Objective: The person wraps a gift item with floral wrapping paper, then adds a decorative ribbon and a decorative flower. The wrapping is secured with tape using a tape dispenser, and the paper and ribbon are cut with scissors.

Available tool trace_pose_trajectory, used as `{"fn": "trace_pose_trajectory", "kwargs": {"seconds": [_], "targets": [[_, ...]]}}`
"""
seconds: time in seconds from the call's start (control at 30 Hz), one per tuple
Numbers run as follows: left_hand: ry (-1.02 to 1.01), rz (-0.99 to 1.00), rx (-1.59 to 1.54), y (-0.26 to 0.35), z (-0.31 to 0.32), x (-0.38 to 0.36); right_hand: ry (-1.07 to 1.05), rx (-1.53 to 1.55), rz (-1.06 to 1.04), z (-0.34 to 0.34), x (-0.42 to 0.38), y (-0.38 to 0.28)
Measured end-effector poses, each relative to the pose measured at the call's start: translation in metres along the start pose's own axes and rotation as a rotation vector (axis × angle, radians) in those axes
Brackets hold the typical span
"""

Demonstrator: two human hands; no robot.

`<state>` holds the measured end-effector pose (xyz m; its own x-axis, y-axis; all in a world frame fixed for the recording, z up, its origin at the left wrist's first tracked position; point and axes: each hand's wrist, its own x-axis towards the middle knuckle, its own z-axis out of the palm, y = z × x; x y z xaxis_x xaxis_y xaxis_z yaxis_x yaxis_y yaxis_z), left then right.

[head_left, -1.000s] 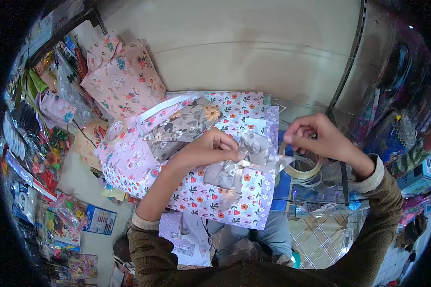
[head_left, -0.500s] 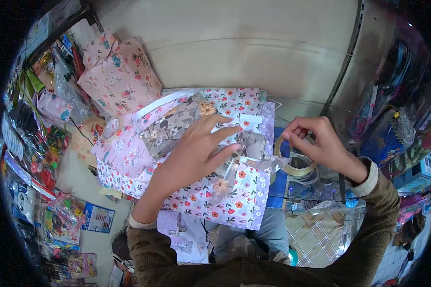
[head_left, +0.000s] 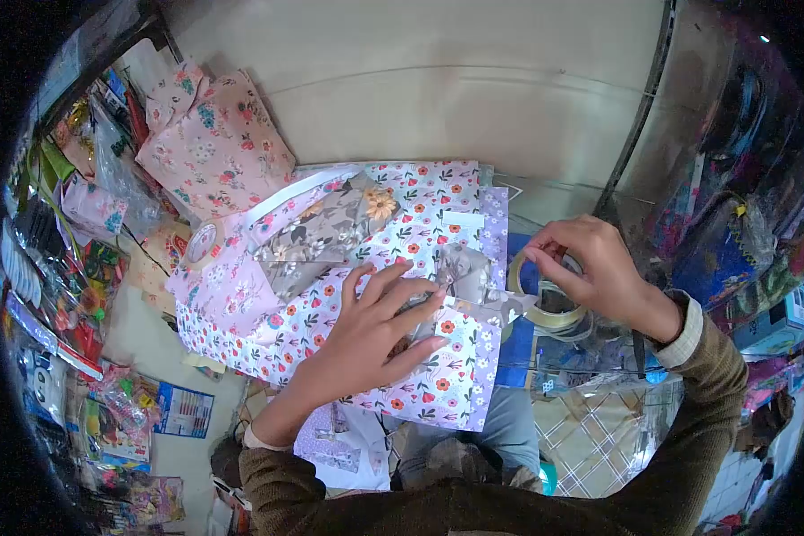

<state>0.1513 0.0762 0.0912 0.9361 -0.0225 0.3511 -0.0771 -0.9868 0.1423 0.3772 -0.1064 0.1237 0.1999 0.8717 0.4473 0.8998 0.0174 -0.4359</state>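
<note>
My left hand [head_left: 380, 330] rests with spread fingers on white wrapping paper [head_left: 424, 397] printed with red and orange flowers. Its fingertips are near a small crumpled grey floral piece [head_left: 463, 268] lying on that paper. My right hand [head_left: 594, 268] is closed, thumb and fingers pinching the upper edge of a roll of clear tape [head_left: 556, 319] at the paper's right side. A pale pointed strip [head_left: 514, 306] reaches from the grey piece to the roll. Grey floral paper [head_left: 317, 228] and pink floral paper [head_left: 228, 290] lie left of my left hand.
A pink floral bag-shaped package [head_left: 219, 143] stands at the back left. Another tape roll [head_left: 204, 243] sits on the pink paper. Packaged goods [head_left: 121, 420] crowd the left side, with more [head_left: 773, 322] on the right. Below hangs lilac paper [head_left: 339, 447], near my knees.
My left hand has moved down toward me over the printed paper, uncovering more of the grey floral paper. The right hand keeps its pinch at the tape roll.
</note>
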Motion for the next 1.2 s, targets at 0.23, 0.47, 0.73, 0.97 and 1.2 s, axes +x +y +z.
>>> {"fn": "trace_pose_trajectory", "kwargs": {"seconds": [0.23,0.47,0.73,0.97,1.2], "targets": [[0.014,0.062,0.043,-0.004,0.004,-0.001,-0.026,-0.099,0.009,-0.006,0.000,0.004],[0.127,0.062,0.017,0.005,0.007,-0.002,-0.490,-0.035,-0.160,-0.028,-0.011,-0.008],[0.071,-0.001,0.000,0.003,0.007,-0.007,-0.230,-0.029,-0.066,-0.019,-0.015,-0.002],[0.219,-0.017,-0.119,0.011,-0.002,0.007,0.083,-0.369,-0.405,-0.010,-0.019,-0.015],[0.497,-0.061,-0.139,0.012,0.001,0.021,0.026,-0.372,-0.553,-0.002,-0.030,-0.018]]}}
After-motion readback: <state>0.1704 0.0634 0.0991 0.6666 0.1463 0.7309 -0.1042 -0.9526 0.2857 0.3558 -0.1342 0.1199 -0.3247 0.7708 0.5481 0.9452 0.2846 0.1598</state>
